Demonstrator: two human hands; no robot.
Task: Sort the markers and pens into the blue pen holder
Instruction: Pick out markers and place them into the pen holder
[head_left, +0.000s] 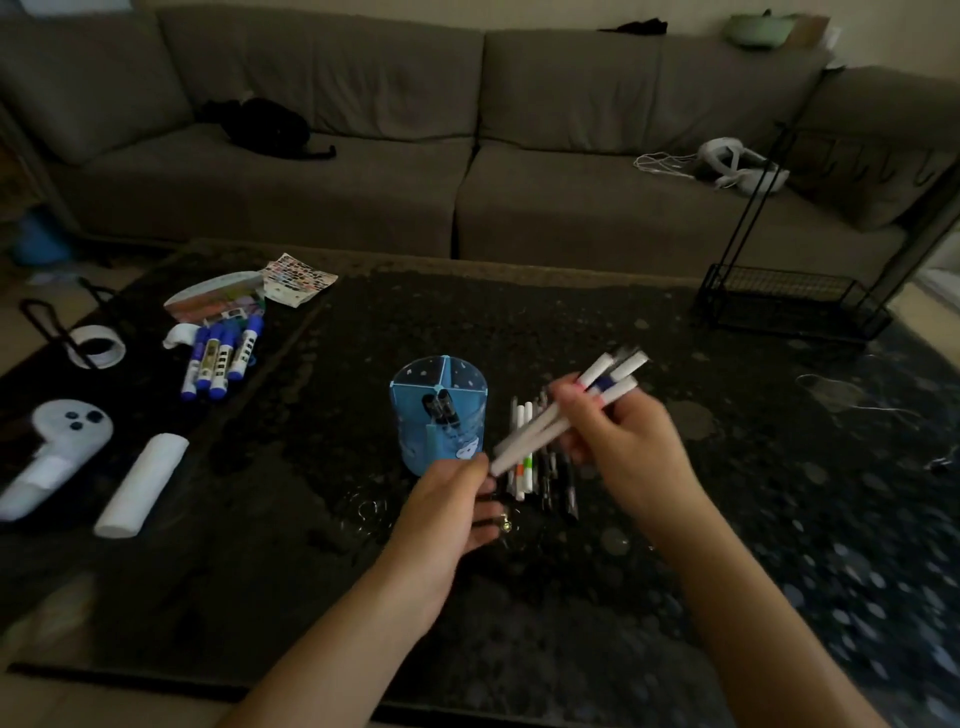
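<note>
A round blue pen holder (439, 415) with divided compartments stands mid-table, two dark pens upright in its front section. My right hand (623, 441) is shut on a bundle of white markers (561, 415) held slanted just right of the holder. My left hand (452, 504) pinches the bundle's lower ends, right in front of the holder. Under the bundle, several more pens and markers (540, 473) lie on the table. A group of blue-capped markers (223, 358) lies far left.
The dark glass table (571, 597) also carries a white game controller (57, 447), a white roll (143, 483), a tape ring (98, 345) and a sticker sheet (298, 278). A black wire rack (789, 301) stands at the far right; a grey sofa (467, 130) lies behind.
</note>
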